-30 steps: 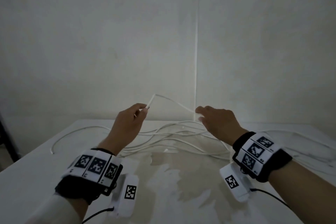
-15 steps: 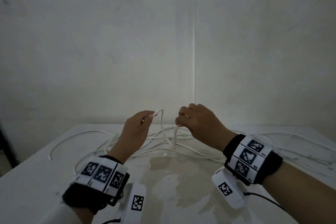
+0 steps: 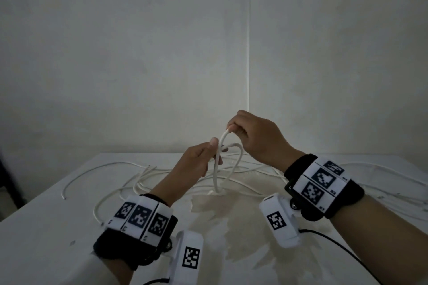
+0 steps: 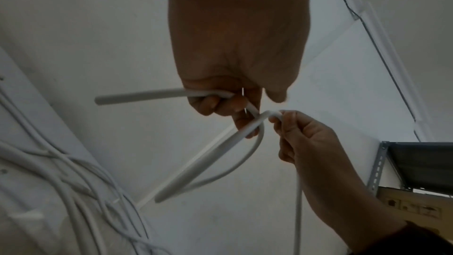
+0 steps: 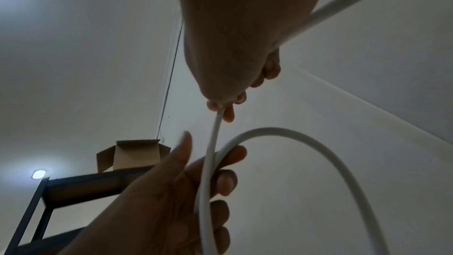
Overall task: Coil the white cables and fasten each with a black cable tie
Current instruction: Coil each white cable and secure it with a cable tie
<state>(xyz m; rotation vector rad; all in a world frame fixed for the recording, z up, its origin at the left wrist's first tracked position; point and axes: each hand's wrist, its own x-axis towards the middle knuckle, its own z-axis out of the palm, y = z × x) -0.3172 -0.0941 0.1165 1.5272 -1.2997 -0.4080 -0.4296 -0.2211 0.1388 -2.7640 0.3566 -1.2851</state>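
Above the white table (image 3: 41, 233) I hold one white cable (image 3: 216, 170) bent into a small hanging loop. My left hand (image 3: 216, 151) grips the loop's crossing between thumb and curled fingers; the cable's short free end (image 4: 137, 96) sticks out beside them. My right hand (image 3: 232, 129) pinches the same cable just above, at the top of the loop (image 5: 318, 143). In the right wrist view the left hand's fingers (image 5: 226, 180) curl round two strands. From my right hand (image 4: 277, 118) the cable drops to the table. No black cable tie shows.
Several loose white cables (image 3: 139, 177) lie tangled across the far half of the table, some trailing off to the right (image 3: 382, 170). A dark metal shelf (image 4: 421, 164) stands nearby, with an open cardboard box (image 5: 133, 155) on it. Walls meet in a corner behind the table.
My hands, apart a second ago with the cable stretched between them, have come together and risen. The right hand brought its strand over to the left hand, forming a loop.
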